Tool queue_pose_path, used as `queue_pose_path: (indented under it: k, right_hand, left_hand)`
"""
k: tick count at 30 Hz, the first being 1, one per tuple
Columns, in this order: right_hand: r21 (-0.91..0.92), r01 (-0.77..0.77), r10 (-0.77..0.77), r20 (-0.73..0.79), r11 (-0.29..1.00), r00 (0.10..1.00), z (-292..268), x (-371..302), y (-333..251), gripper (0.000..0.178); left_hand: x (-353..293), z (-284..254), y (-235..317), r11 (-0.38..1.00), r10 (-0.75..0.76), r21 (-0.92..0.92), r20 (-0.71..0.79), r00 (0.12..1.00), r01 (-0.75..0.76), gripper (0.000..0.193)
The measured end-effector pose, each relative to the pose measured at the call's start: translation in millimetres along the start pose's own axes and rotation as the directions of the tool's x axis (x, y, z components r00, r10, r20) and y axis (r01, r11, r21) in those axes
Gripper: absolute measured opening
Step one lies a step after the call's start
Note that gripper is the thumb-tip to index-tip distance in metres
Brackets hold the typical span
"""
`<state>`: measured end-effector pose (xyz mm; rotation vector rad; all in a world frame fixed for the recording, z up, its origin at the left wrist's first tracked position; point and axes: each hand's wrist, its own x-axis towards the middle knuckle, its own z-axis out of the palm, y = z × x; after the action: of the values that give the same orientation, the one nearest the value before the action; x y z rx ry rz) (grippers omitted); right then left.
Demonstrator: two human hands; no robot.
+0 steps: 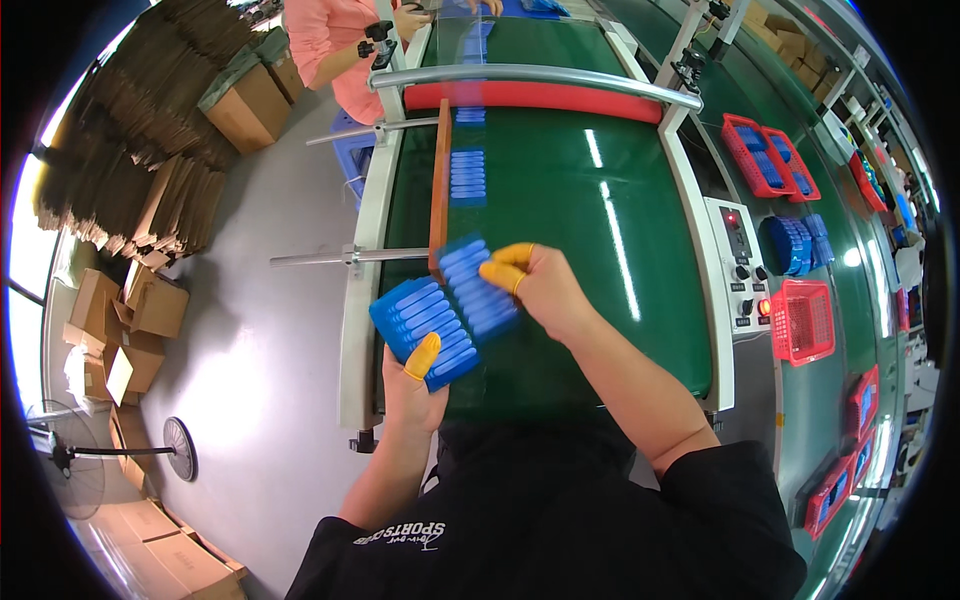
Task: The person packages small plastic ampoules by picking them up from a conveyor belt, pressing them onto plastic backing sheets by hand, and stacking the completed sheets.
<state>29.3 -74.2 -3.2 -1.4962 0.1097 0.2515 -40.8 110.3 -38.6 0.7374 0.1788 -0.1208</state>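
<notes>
My left hand (410, 398), with a yellow finger cot on its thumb, grips a stack of flat blue packs (424, 325) over the near left part of the green conveyor belt (565, 220). The packs show rows of lighter blue, rod-like pieces. Between the yellow-capped fingertips of my right hand (548, 288) is a single blue pack (474, 283), slightly blurred, right beside the stack. Farther up the belt, another blue pack (467, 176) lies flat along an orange-brown guide strip (440, 190). What the pieces inside are cannot be made out.
A red roller (540, 97) and a metal bar (540, 73) span the belt. At the far left stands a person in a pink top (345, 60). A control box (738, 265) and red baskets (803, 325) are on the right. Cartons (140, 310) and a fan (70, 455) are left.
</notes>
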Motion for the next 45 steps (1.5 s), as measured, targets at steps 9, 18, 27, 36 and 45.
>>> queue_pose_path:
  k: [9, 18, 27, 36, 45]
  right_hand:
    - [-0.457, 0.05, -0.237, -0.363, 0.888, 0.901, 10, 74, 32, 0.03]
    - [-0.631, -0.004, -0.328, -0.409, 0.776, 0.851, 20, 89, 26, 0.033]
    - [-0.849, 0.118, -0.638, -0.288, 0.515, 0.715, 6, 69, 5, 0.038]
    - [-0.162, 0.102, -0.075, 0.168, 0.982, 0.983, 6, -33, 1, 0.024]
    - [0.064, -0.014, 0.012, 0.027, 0.998, 1.0, 3, -23, 14, 0.014]
  left_hand:
    - [-11, -9, 5, 0.998, 0.02, 0.063, -0.102, 0.995, -0.014, 0.044]
    - [-10, 2, 4, 0.989, 0.043, 0.148, -0.079, 0.996, -0.031, 0.038]
    - [-12, 6, 5, 0.987, 0.066, 0.148, -0.059, 0.996, -0.057, 0.044]
    - [-3, 13, -3, 0.997, -0.033, 0.079, 0.088, 0.996, 0.026, 0.058]
    - [-4, 6, -6, 0.998, -0.054, -0.023, 0.001, 0.999, 0.054, 0.05]
